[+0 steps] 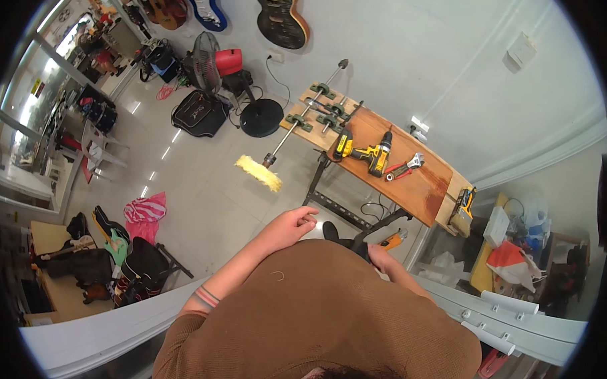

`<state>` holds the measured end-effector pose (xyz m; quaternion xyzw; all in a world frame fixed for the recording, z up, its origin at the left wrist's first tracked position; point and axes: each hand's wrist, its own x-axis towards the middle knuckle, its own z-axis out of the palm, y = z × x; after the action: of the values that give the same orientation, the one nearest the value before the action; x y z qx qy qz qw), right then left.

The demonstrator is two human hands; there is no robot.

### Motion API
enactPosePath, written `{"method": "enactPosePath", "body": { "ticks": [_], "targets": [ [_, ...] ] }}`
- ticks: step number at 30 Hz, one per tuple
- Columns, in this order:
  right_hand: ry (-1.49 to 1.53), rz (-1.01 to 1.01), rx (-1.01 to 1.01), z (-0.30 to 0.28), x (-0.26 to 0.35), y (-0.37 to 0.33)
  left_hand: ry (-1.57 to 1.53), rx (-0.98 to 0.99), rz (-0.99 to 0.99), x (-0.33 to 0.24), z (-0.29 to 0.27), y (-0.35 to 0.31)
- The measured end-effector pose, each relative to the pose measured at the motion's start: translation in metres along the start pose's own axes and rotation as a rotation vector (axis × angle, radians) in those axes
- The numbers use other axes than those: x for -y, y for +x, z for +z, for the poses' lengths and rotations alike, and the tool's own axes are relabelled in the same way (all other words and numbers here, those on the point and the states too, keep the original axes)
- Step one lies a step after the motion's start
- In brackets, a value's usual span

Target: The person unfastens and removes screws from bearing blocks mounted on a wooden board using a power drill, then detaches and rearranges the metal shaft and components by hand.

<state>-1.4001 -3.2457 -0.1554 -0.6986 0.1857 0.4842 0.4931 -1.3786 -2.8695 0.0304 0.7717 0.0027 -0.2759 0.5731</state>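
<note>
My left hand [291, 228] hangs in front of my brown shirt, its fingers loosely bent and apart, holding nothing. My right hand [384, 260] is low beside my body, partly covered by the shirt; its fingers are mostly hidden. Just beyond it is an orange tool [394, 240]; whether the hand touches it I cannot tell. Ahead stands a wooden workbench [420, 193] on black legs. On it lie a yellow-and-black cordless drill [371, 154] and an adjustable wrench [406, 168] with red. A metal shaft [294, 128] in bearing blocks carries a fluffy yellow buffing wheel [258, 173].
A yellow-and-black tool [463, 212] is at the bench's right end. Behind the shaft stand a fan [261, 116] and a black case [199, 114]. Guitars, one black-bodied [282, 20], hang on the wall. At left is a table [54, 237] with guitar parts; bags [515, 260] are at right.
</note>
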Motion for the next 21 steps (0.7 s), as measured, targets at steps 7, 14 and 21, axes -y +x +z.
{"method": "enactPosePath", "body": {
  "ticks": [7,14,21],
  "targets": [
    [0.884,-0.217,0.015,0.018,0.024,0.040,0.047,0.026,-0.077,-0.014,0.007,0.042],
    [0.247,-0.602,-0.054,-0.004,-0.009,0.095,0.109,0.014,-0.115,-0.027,0.014,0.074],
    [0.413,-0.356,0.277,-0.026,-0.011,0.141,0.105,-0.048,-0.106,-0.042,0.032,0.100]
  ]
}}
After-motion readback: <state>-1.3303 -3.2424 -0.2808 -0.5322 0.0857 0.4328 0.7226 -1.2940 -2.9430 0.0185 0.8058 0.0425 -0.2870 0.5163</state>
